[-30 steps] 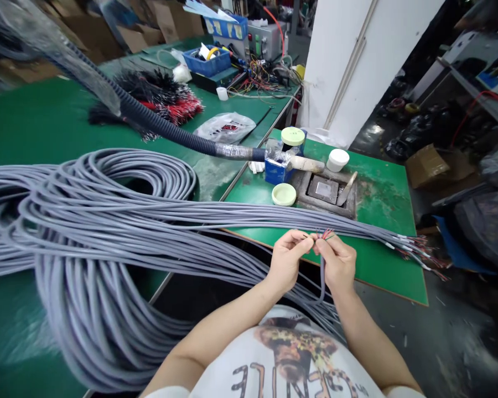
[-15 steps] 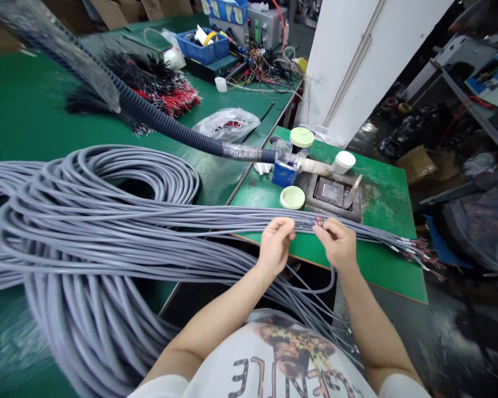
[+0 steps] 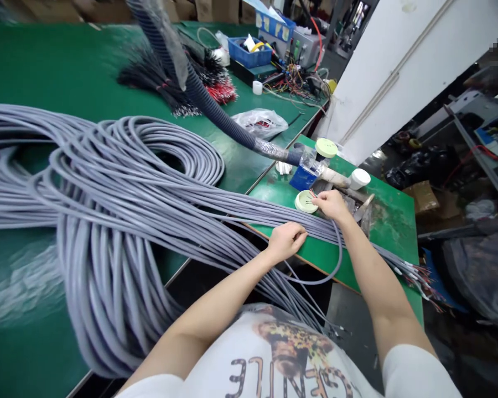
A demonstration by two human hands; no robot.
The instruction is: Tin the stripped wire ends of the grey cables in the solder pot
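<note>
My right hand (image 3: 332,205) is closed on the end of a grey cable (image 3: 339,260), which loops down below the hand. Thin coloured wires come out of that end, their tips over a shallow pale green dish (image 3: 302,205). My left hand (image 3: 288,241) lies at the near edge of the grey cable bundle (image 3: 269,214), its fingers curled in. Whether it pinches anything is hidden. Long grey cables run under both hands toward stripped ends (image 3: 425,281) at the right.
Thick grey coils (image 3: 108,182) cover the left bench. A ribbed black hose (image 3: 216,108) hangs down to a blue box (image 3: 304,176). Behind my right hand are a white cup (image 3: 359,178), a flat tool (image 3: 364,208) and a pale green lidded jar (image 3: 326,147). Black and red wires (image 3: 219,88) lie behind.
My right hand has moved forward with the cable end, bringing its wires over the dish. My left hand has come down toward the bundle's near edge. The camera view has shifted and turned.
</note>
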